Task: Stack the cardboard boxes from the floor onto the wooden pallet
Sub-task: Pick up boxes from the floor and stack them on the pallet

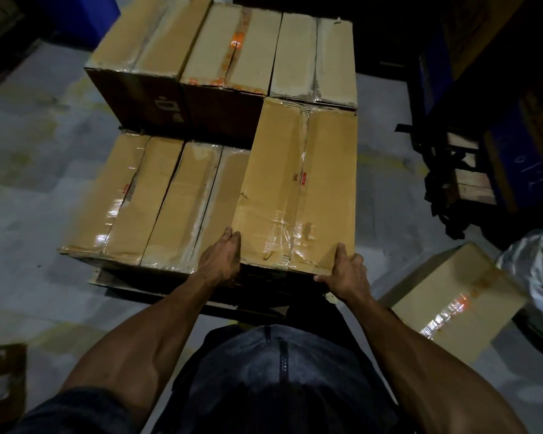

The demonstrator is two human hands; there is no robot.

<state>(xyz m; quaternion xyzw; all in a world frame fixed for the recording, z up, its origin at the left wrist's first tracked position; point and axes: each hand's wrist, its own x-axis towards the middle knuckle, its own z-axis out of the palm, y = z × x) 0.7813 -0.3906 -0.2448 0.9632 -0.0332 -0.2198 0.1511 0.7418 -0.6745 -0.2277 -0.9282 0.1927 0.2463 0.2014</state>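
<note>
cardboard box (pixel 298 189) between left hand (pixel 221 260), right hand (pixel 347 272), apparently gripped

Taped cardboard box (pixel 298 189) lies atop stacked boxes (pixel 157 202) (pallet (pixel 157 285) beneath).

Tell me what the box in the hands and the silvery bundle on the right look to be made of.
Held box: brown corrugated cardboard, matte; fluting shows at its near edge, glossy clear tape along the seam. Silvery bundle: probably plastic film or foil, judging by its crinkled, shiny folds.

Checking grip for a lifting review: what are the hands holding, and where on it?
Both hold the box by its near end: left hand at the left corner, right hand at the right corner.
</note>
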